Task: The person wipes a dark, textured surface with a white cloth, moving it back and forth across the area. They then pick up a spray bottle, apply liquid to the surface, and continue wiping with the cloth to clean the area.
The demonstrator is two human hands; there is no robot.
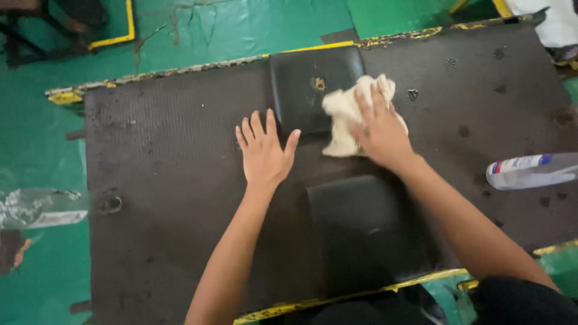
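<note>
My right hand (380,128) presses a crumpled cream cloth (343,114) against the right edge of a black square cushion (307,87) lying at the far side of a dark mat. My left hand (264,151) lies flat with fingers spread on the mat, its thumb touching the cushion's near left corner. The cushion has a small torn spot showing yellow foam. A second black cushion (361,232) lies nearer to me, between my forearms.
The dark rubber mat (162,180) covers a platform with worn yellow edging (180,69). A clear spray bottle (530,170) lies on its side at the right. A transparent bottle (36,209) lies on the green floor at the left.
</note>
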